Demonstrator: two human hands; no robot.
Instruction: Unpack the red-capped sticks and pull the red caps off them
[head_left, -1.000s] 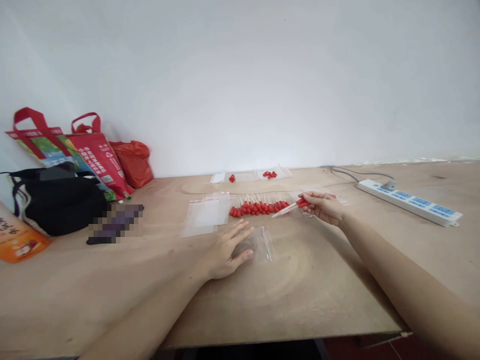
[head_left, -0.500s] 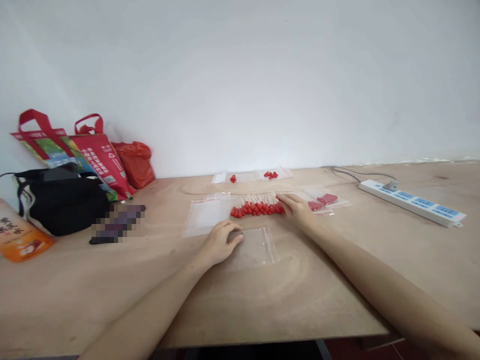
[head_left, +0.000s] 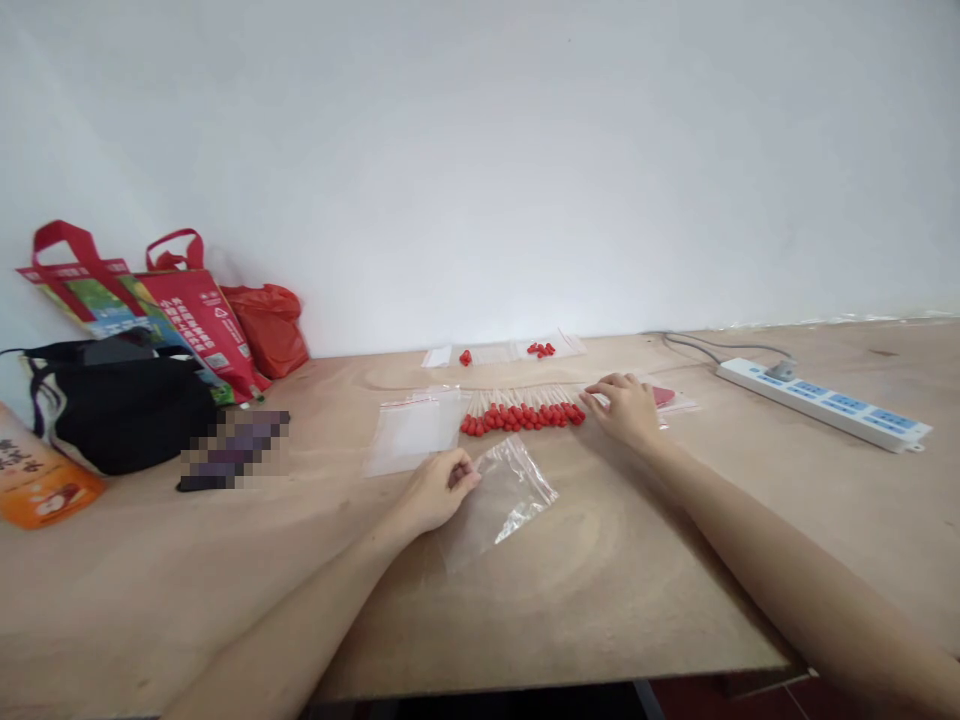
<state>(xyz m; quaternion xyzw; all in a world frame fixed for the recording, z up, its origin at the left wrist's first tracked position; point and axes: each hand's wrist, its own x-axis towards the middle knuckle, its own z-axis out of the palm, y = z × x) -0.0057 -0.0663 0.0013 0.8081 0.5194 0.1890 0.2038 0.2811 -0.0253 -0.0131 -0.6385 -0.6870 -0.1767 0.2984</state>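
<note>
My left hand (head_left: 441,488) pinches the edge of a clear zip bag (head_left: 499,505), tilted up off the table. Behind it, a row of pale sticks with red heads (head_left: 521,417) lies side by side, heads towards me. My right hand (head_left: 624,408) is at the right end of this row, fingers curved and a little apart, with nothing visible between them. Partly hidden behind that hand lies a clear bag with red contents (head_left: 663,397). Left of the row is a flat, whitish zip bag (head_left: 411,432).
Along the wall are small bags bearing red pieces (head_left: 541,350). A white power strip (head_left: 825,403) with a plugged-in cable lies right. At left stand red shopping bags (head_left: 199,320), a black bag (head_left: 124,405), an orange packet (head_left: 49,490) and a blurred dark object (head_left: 236,450).
My left hand has closed on the clear bag and lifted its edge, turning it. My right hand has moved right, uncovering the right end of the stick row.
</note>
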